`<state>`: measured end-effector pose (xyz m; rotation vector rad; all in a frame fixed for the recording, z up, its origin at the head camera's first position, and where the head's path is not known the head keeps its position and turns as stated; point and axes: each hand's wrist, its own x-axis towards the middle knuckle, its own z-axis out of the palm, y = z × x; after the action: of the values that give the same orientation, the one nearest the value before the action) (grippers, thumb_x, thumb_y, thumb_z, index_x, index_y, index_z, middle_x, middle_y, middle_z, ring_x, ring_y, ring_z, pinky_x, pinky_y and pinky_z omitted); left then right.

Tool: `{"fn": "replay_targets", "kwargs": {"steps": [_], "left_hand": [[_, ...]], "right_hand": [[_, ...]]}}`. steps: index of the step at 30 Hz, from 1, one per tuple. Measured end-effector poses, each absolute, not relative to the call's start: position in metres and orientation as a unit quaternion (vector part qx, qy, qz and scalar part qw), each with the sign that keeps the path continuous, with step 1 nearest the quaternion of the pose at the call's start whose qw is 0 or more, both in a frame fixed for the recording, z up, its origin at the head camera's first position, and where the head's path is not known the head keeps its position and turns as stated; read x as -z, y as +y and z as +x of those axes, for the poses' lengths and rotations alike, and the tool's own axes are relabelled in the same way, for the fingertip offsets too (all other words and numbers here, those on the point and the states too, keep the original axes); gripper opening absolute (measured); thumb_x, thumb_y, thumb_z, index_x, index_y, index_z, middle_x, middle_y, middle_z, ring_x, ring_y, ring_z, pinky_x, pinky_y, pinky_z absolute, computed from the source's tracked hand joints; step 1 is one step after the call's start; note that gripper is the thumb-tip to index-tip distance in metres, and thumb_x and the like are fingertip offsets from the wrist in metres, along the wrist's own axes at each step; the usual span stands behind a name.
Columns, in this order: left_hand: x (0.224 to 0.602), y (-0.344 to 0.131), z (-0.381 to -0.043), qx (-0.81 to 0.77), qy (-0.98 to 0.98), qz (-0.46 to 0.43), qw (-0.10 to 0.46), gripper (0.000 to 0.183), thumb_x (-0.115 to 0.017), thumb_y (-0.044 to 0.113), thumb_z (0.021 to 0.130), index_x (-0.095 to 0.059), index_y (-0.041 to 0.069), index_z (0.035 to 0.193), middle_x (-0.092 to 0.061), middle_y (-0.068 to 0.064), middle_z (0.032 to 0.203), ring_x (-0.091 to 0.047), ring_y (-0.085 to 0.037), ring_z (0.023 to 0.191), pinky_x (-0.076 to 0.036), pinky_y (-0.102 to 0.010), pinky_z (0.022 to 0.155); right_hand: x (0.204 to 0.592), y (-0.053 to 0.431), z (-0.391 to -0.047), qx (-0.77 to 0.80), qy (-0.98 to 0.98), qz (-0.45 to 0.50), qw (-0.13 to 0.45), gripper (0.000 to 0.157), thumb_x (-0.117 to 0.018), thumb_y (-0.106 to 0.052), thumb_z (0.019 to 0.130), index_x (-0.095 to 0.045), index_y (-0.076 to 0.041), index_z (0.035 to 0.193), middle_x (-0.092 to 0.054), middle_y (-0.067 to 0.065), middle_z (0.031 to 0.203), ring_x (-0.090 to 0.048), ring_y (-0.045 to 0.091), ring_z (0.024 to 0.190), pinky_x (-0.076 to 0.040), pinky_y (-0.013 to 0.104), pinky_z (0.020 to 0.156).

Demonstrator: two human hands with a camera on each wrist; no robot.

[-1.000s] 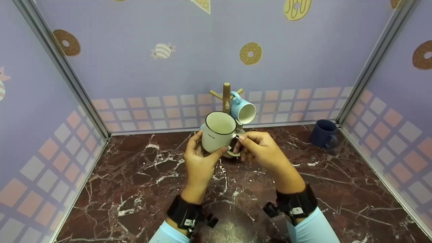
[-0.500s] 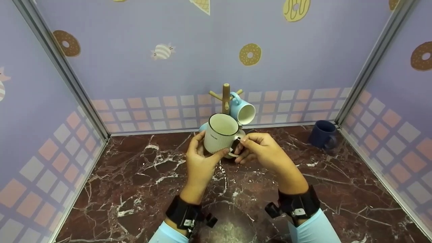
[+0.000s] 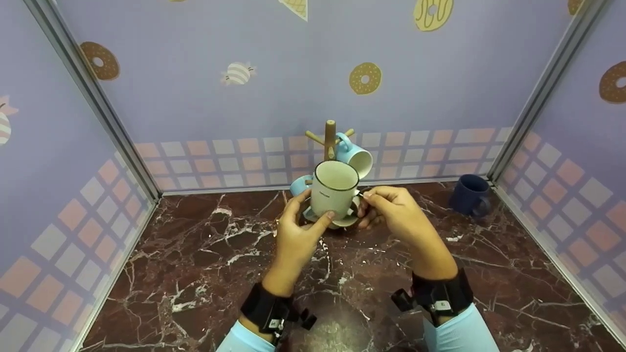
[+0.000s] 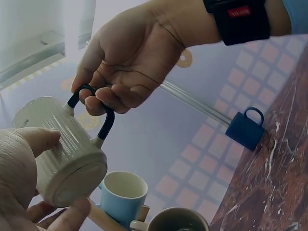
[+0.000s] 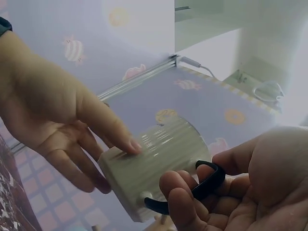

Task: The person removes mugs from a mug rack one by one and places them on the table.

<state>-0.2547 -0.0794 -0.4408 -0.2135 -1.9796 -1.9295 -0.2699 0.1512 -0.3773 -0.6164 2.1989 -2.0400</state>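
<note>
Both hands hold a white ribbed mug (image 3: 335, 193) with a dark rim, in front of a wooden mug tree (image 3: 330, 142). My left hand (image 3: 296, 239) grips its body, thumb on the near side and fingers along the left. At the right, my right hand (image 3: 401, 215) pinches the black handle (image 4: 107, 124) between thumb and fingers. The mug stands upright in the head view. A light blue mug (image 3: 359, 161) hangs on the tree's right side. Another light blue mug (image 3: 300, 186) shows lower left, and a pale mug (image 3: 346, 222) is partly hidden below the held one.
A dark blue mug (image 3: 469, 195) stands at the back right corner of the dark red marbled table (image 3: 205, 274). Patterned purple panels (image 3: 293, 98) close off the back and both sides. Bare tree pegs (image 3: 314, 137) stick out near the top of the post.
Both hands have carried the white mug a little to the right. More of the lower left light blue mug and the pale mug below now shows.
</note>
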Motion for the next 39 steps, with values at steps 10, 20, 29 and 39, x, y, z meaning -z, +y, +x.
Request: {"fn": "replay_targets", "kwargs": {"steps": [10, 20, 29, 39], "left_hand": [[0.436, -0.071, -0.240, 0.478, -0.835, -0.128, 0.241, 0.061, -0.078, 0.034, 0.106, -0.064, 0.004, 0.158, -0.062, -0.015, 0.167, -0.061, -0.037, 0.155, -0.054, -0.052, 0.127], [0.448, -0.065, -0.240, 0.282, -0.921, -0.198, 0.179, 0.062, -0.062, 0.047, 0.115, -0.056, 0.017, 0.168, -0.048, -0.007, 0.180, -0.042, -0.037, 0.170, -0.040, -0.065, 0.136], [0.465, -0.058, -0.243, 0.159, -0.949, -0.246, 0.114, 0.064, -0.047, 0.057, 0.118, -0.042, 0.032, 0.176, -0.030, 0.004, 0.188, -0.024, -0.029, 0.178, -0.025, -0.064, 0.143], [0.473, -0.053, -0.243, 0.136, -0.950, -0.270, 0.079, 0.068, -0.044, 0.065, 0.117, -0.037, 0.036, 0.178, -0.026, 0.005, 0.189, -0.020, -0.025, 0.178, -0.019, -0.064, 0.144]], "right_hand": [[0.371, 0.173, -0.273, 0.672, 0.726, -0.144, -0.004, 0.033, -0.051, -0.006, 0.117, -0.072, 0.004, 0.094, -0.076, 0.006, 0.086, -0.077, 0.015, 0.069, -0.069, 0.030, 0.069], [0.372, 0.207, -0.284, 0.660, 0.745, -0.088, -0.040, 0.033, -0.053, -0.011, 0.119, -0.073, 0.005, 0.098, -0.075, 0.003, 0.086, -0.077, 0.013, 0.070, -0.070, 0.029, 0.071], [0.389, 0.238, -0.306, 0.654, 0.755, -0.036, -0.046, 0.036, -0.056, -0.021, 0.120, -0.073, 0.004, 0.100, -0.076, 0.000, 0.085, -0.078, 0.011, 0.071, -0.069, 0.027, 0.068], [0.415, 0.273, -0.329, 0.659, 0.751, 0.008, -0.039, 0.040, -0.054, -0.025, 0.121, -0.073, 0.001, 0.098, -0.076, -0.002, 0.085, -0.077, 0.008, 0.072, -0.069, 0.025, 0.071]]}}
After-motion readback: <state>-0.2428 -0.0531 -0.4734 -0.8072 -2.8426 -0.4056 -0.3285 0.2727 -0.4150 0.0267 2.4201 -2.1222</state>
